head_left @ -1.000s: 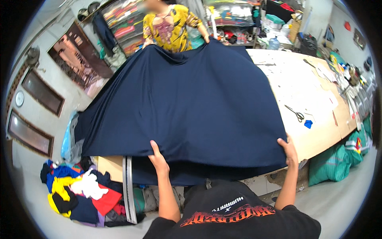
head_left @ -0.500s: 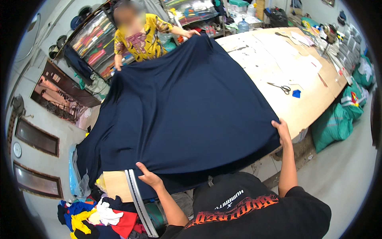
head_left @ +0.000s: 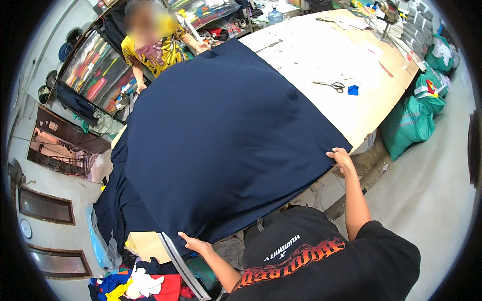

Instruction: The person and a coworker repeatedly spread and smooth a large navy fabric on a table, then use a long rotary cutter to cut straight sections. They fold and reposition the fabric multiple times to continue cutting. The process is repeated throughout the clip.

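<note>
A large dark navy fabric sheet (head_left: 226, 135) spreads over the table, its middle puffed up slightly. My left hand (head_left: 195, 243) grips its near edge at the lower left, thumb on top and the other fingers partly hidden. At the near right corner, my right hand (head_left: 341, 158) pinches the edge between thumb and fingers. Across the table, a person in a yellow patterned top (head_left: 155, 50) holds the far edge with both hands. More of the navy cloth hangs in folds off the left side.
On the pale tabletop (head_left: 301, 55) lie black scissors (head_left: 329, 86) and a blue scrap (head_left: 353, 90). A metal rail (head_left: 183, 268) runs beside my left hand, near a pile of coloured cloth (head_left: 143, 283). Green sacks (head_left: 409, 125) stand at right; shelves of wrapped fabric (head_left: 98, 65) are at far left.
The sheet has come down flatter and its creases have smoothed out. My hands, still on its edge, have lowered toward the table. The other person leans lower.
</note>
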`<state>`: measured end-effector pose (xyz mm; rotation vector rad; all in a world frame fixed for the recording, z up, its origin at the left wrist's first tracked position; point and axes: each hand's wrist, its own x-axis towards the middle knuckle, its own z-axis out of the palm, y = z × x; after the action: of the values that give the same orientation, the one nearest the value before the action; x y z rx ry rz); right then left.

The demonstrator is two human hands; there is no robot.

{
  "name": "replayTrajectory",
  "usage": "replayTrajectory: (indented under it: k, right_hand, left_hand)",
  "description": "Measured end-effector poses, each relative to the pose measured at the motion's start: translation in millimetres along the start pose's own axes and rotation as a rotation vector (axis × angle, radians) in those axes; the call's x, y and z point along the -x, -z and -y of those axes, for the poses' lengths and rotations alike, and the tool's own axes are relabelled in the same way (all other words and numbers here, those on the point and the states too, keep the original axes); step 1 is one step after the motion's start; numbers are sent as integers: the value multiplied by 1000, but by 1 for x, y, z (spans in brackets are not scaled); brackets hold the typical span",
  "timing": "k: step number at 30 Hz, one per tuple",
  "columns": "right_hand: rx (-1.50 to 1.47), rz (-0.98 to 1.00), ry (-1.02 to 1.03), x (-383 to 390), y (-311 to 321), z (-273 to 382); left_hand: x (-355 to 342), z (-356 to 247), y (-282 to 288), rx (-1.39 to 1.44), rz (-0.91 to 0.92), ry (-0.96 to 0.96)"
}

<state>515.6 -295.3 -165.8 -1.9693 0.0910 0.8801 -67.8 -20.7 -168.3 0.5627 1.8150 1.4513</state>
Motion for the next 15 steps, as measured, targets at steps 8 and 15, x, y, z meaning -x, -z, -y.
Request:
replayTrajectory:
  k: [8,15]
  right_hand:
    - [-231,-71,60,-10,12,-21]
    - [-225,-169,303,-22,50,25]
  left_hand:
    - [-28,15,8,297,189,171]
    - [-46,-12,-26,66,-26,-244]
